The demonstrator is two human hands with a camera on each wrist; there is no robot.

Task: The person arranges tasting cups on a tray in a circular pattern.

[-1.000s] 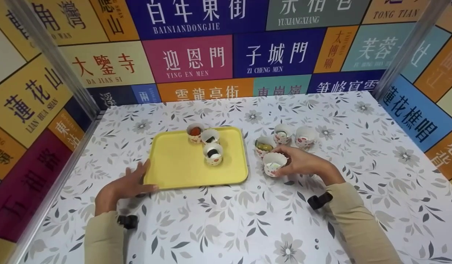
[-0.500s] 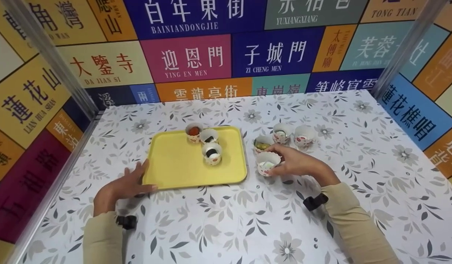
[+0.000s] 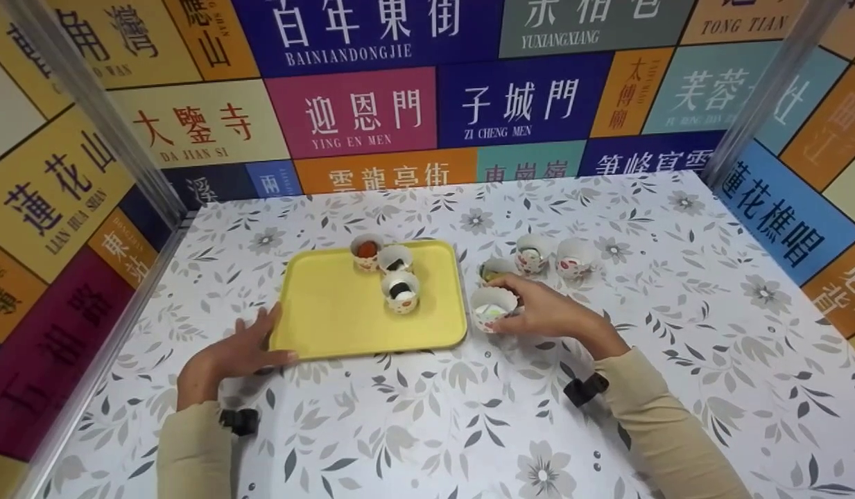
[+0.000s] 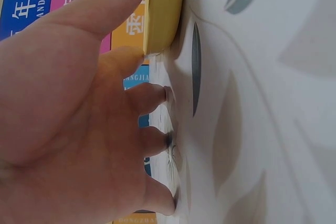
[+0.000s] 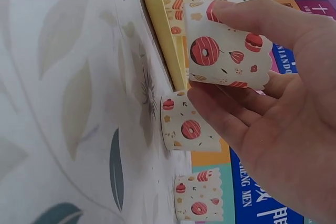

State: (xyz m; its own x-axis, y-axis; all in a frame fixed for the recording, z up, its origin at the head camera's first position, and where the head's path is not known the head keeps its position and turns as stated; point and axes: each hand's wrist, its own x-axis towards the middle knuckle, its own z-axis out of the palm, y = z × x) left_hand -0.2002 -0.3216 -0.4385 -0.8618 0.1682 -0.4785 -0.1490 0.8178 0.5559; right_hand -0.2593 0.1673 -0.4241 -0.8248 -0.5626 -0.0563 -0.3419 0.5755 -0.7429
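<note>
In the head view my right hand [image 3: 548, 313] pinches a white paper baking cup [image 3: 491, 320] with a red pattern, thumb on one side and fingers on the other. Pale contents show inside it. In the right wrist view this held cup [image 5: 228, 48] is off the table, near the tray's right edge. My left hand [image 3: 236, 352] rests at the left end of the yellow tray [image 3: 330, 305], fingers spread, touching its edge. On the tray's right half stand a cup with something orange-red [image 3: 367, 251] and two cups with black-and-white contents, one nearer [image 3: 401, 298], one behind [image 3: 396, 260].
Right of the tray stand three more cups: one with green-yellow contents [image 3: 495, 270], partly hidden by my right hand, and two behind, the left one [image 3: 532, 256] and the right one [image 3: 575, 260]. A floral cloth covers the table [image 3: 413, 423]. Printed panels [image 3: 372, 107] enclose the back and sides.
My right hand has moved left with the held cup, from beside the green-yellow cup to close by the tray's right edge. My left hand and the tray have stayed in place.
</note>
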